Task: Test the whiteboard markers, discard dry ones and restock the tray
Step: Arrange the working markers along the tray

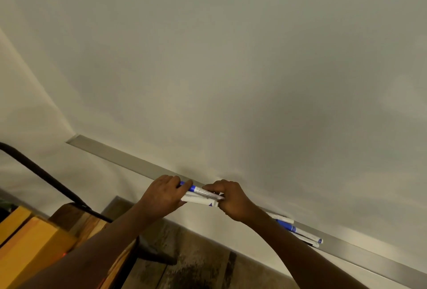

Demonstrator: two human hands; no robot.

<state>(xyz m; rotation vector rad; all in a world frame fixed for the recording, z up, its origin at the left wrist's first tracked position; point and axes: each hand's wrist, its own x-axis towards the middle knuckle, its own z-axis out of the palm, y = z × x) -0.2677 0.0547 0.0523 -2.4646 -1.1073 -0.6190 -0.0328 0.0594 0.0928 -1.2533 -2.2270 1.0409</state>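
Both hands hold a bundle of whiteboard markers (203,196) just in front of the silver tray (115,156), near its middle. The left hand (165,192) has its fingers curled round one end, where a blue cap (191,187) sticks out. The right hand (228,200) grips the other end with curled fingers. More loose markers (300,232) lie in the tray farther along, partly hidden behind the right arm. The whiteboard (231,57) stands above the tray. Yellow boxes (27,242) sit well below the tray's left end.
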